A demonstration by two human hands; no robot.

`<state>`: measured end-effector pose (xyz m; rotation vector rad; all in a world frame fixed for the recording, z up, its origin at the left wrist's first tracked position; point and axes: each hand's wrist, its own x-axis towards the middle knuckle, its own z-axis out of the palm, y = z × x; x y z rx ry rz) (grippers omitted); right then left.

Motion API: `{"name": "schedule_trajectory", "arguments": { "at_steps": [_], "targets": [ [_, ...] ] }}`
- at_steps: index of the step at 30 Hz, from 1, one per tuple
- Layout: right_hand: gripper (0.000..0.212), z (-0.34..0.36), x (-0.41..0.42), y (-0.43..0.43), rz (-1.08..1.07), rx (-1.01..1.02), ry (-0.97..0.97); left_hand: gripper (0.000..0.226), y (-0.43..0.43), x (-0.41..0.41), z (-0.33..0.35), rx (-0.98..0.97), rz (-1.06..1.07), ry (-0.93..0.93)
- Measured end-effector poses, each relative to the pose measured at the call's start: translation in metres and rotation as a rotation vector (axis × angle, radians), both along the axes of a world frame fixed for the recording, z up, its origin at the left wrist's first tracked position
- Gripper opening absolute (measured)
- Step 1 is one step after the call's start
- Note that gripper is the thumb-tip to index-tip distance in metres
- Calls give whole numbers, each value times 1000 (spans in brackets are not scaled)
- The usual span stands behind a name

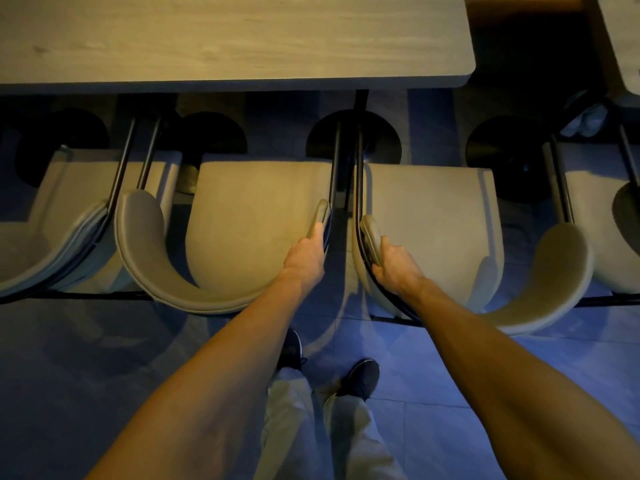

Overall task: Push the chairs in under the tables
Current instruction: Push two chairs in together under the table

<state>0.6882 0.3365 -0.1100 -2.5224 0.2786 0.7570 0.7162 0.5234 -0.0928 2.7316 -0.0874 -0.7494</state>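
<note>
Chairs: I count four in a row at the long table: far-left chair, left-middle chair, right-middle chair, far-right chair. Their seats show in full on my side of its edge.
Tables: two; only a corner of the second table shows.
Left hand: arm stretched forward, fingers curled round the left-middle chair's armrest.
Right hand: arm stretched forward, gripping the right-middle chair's armrest.

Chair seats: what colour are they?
Light greyish beige. The head view shows the chair seats best, under yellowish light.
</note>
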Motion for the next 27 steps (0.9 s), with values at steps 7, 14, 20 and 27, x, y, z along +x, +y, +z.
{"name": "schedule_trajectory", "arguments": {
  "at_steps": [7,14,20,27],
  "targets": [
    [46,0,2,6,-27,3,-18,69,2,1,-6,-18,-2,-5],
    [46,3,-1,4,-58,41,-32,70,6,-1,-5,-33,-13,-18],
    [48,5,1,-2,-77,118,-12,64,7,0,-3,-52,-17,-15],
    [46,3,0,3,-115,98,-20,59,7,0,-6,-52,-17,-23]
  ]
}}
